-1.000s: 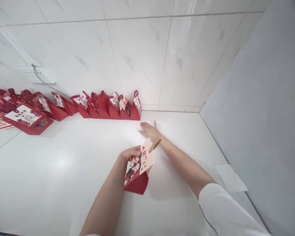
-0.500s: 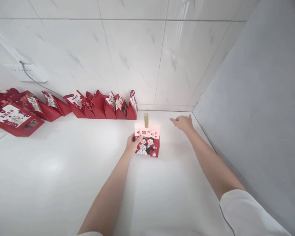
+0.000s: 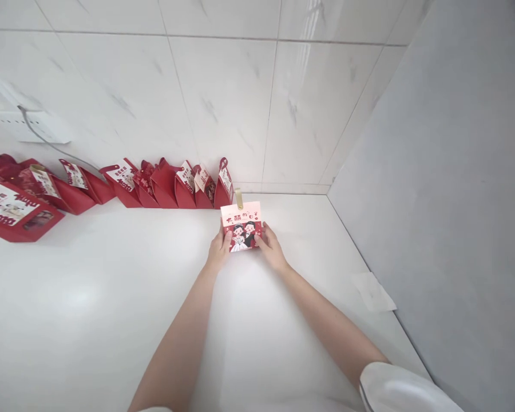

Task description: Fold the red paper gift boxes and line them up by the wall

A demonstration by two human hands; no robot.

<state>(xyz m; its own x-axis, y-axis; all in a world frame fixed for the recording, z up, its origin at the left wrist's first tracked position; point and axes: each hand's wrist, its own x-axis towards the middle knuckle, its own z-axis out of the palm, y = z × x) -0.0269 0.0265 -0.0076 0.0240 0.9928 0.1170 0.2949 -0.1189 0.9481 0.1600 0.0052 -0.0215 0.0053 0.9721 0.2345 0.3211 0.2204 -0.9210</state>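
Observation:
Between my two hands is a small red and pink gift box (image 3: pixel 242 226) with a cartoon bride and groom on its front and a gold ribbon loop (image 3: pixel 239 198) on top. My left hand (image 3: pixel 218 246) grips its left side, thumb on the front. On the right side my right hand (image 3: pixel 271 246) holds it the same way, with the thumb over the lower front corner. The fingers behind the box are mostly hidden. Just behind and left of it stands the last red box (image 3: pixel 224 186) of a row along the wall.
Several red gift boxes (image 3: pixel 165 186) line the tiled wall, with a larger cluster (image 3: pixel 21 214) at the left. A grey cable (image 3: pixel 47 134) runs from a wall socket (image 3: pixel 43 129) behind them. A white paper piece (image 3: pixel 374 292) lies by the grey panel (image 3: pixel 446 200) on the right.
My right hand has come left from the bare counter and taken hold of the box's right side. The box has moved slightly back and left, toward the row.

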